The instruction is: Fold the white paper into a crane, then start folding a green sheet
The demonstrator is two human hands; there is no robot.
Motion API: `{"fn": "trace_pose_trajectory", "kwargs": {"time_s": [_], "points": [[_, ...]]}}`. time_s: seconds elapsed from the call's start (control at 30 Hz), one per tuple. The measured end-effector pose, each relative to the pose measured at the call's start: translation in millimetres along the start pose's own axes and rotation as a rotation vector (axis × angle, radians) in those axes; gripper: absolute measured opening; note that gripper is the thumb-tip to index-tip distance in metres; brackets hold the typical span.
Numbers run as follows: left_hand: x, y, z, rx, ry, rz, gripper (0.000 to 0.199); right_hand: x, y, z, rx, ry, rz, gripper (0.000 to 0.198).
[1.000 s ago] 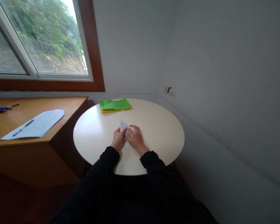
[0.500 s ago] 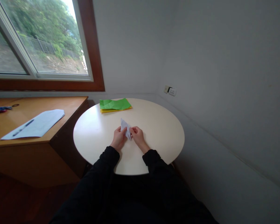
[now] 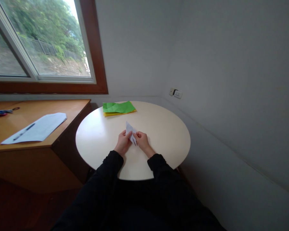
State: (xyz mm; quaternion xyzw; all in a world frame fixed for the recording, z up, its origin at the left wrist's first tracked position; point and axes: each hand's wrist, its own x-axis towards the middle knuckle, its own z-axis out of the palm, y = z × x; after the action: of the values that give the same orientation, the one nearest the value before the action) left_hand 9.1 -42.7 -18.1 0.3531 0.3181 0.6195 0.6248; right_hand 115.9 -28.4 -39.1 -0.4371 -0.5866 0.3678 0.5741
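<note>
Brown wood forms a desk [image 3: 62, 107] at nine o'clock, where a pen [image 3: 24, 132] is borne by a pale sheet [image 3: 47, 126]. At the round table's [image 3: 163, 134] eleven o'clock, yellow paper [image 3: 110, 114] is mostly covered by green paper [image 3: 119, 108]. Near the table's centre, folded white paper [image 3: 130, 129] is gripped by the left hand [image 3: 122, 143] from eight o'clock and pinched by the right hand [image 3: 143, 141] from four.

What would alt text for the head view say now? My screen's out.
Two bare hands, left and right, hold a small folded paper at a round table. Beyond them, a green sheet lies on yellow. On the desk at left, a pen rests on white paper.
</note>
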Motion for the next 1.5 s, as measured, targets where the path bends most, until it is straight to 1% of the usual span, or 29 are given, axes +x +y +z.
{"fn": "trace_pose_trajectory", "kwargs": {"time_s": [0.33,0.6,0.7,0.87,1.0,1.13,1.3,1.5], "points": [[1,3,0,-0.033,-0.042,-0.032,0.031,0,-5,-3,0.014,-0.03,-0.008,0.035],[3,0,-2,-0.041,-0.032,-0.03,0.026,-3,-6,1,0.096,-0.177,0.01,0.026],[3,0,-2,-0.038,-0.025,-0.029,0.025,-4,-6,1,0.117,-0.199,0.019,0.024],[2,0,0,-0.036,-0.021,-0.03,0.029,-4,-9,-1,0.126,-0.193,0.027,0.018],[1,2,0,-0.037,-0.018,-0.023,0.03,-4,-11,-1,0.115,-0.194,0.028,0.017],[0,3,0,-0.035,-0.024,-0.025,0.03,-4,-12,-1,0.102,-0.181,0.026,0.022],[1,3,0,-0.043,-0.039,-0.007,0.03,-1,-9,-1,0.064,-0.101,0.005,0.033],[0,3,1,-0.01,-0.063,0.004,0.034,1,0,-2,0.026,-0.043,-0.039,0.039]]}}
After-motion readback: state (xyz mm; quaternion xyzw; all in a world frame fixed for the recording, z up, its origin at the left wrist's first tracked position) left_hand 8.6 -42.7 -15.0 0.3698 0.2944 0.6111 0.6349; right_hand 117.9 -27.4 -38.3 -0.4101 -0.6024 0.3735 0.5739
